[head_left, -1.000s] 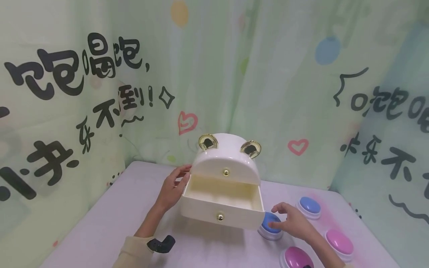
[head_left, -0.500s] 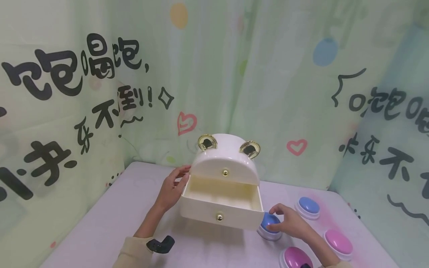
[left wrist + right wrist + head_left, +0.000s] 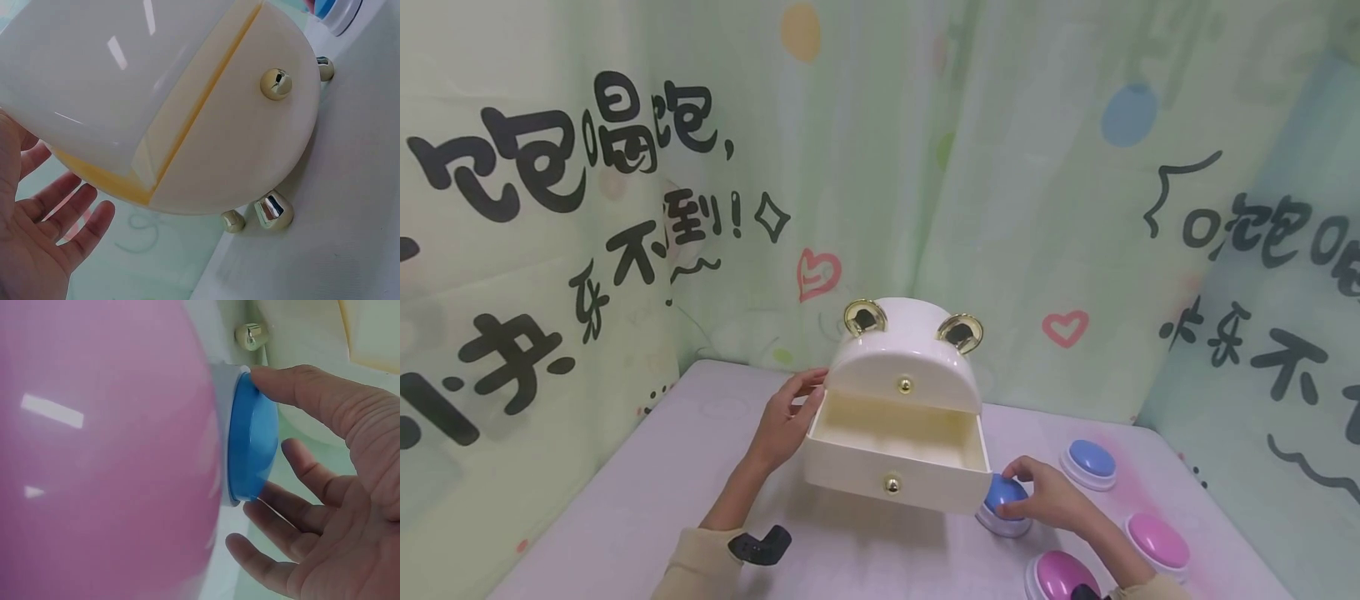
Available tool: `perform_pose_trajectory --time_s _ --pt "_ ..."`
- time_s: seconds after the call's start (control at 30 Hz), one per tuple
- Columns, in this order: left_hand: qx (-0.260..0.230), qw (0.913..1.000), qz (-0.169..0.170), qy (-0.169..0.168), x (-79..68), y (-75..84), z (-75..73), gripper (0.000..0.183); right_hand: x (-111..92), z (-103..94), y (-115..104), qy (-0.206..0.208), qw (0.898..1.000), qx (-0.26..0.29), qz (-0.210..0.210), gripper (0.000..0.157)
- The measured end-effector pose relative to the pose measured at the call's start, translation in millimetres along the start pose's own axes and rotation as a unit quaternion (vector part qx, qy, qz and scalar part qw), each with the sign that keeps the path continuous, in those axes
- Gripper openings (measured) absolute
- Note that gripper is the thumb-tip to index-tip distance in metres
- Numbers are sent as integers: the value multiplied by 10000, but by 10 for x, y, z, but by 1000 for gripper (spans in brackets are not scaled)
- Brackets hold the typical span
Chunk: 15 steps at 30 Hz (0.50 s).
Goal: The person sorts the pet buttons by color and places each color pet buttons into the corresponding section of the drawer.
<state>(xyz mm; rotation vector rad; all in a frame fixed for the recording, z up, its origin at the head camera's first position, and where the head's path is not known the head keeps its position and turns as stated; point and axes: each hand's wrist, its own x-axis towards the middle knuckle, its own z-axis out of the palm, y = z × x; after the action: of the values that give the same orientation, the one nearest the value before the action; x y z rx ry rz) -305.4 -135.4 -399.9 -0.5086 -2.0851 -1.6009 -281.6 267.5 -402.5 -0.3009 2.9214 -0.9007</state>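
Observation:
A white frog-shaped drawer box (image 3: pixel 913 333) with gold-rimmed eyes stands on the table, its lower drawer (image 3: pixel 857 475) pulled out and empty, its upper drawer closed. My left hand (image 3: pixel 784 425) rests against the box's left side; its fingers look loosely extended in the left wrist view, and where the thumb touches is partly hidden. Right of the drawer sits a blue dome button (image 3: pixel 1006 490) on a white base. My right hand (image 3: pixel 1052 497) holds this dome between thumb and fingers, the thumb (image 3: pixel 294 384) on one edge and fingertips at the opposite edge in the right wrist view.
Another blue button (image 3: pixel 1092 458) lies behind my right hand. A pink button (image 3: pixel 1159 540) is to the right, and a magenta button (image 3: pixel 1063 577) stands near my right wrist. A printed curtain (image 3: pixel 1000 208) surrounds the white table (image 3: pixel 700 433).
The right hand's fingers have drawn in slightly around the blue button. The left hand, the drawer box and the other buttons stay where they were.

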Motion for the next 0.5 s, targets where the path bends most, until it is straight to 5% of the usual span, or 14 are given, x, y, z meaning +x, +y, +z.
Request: perform_pose_trajectory --time_s 0.5 --pt "46 10000 -58 -7 -3 25 3 35 -44 51 93 126 9965 97 -826 45"
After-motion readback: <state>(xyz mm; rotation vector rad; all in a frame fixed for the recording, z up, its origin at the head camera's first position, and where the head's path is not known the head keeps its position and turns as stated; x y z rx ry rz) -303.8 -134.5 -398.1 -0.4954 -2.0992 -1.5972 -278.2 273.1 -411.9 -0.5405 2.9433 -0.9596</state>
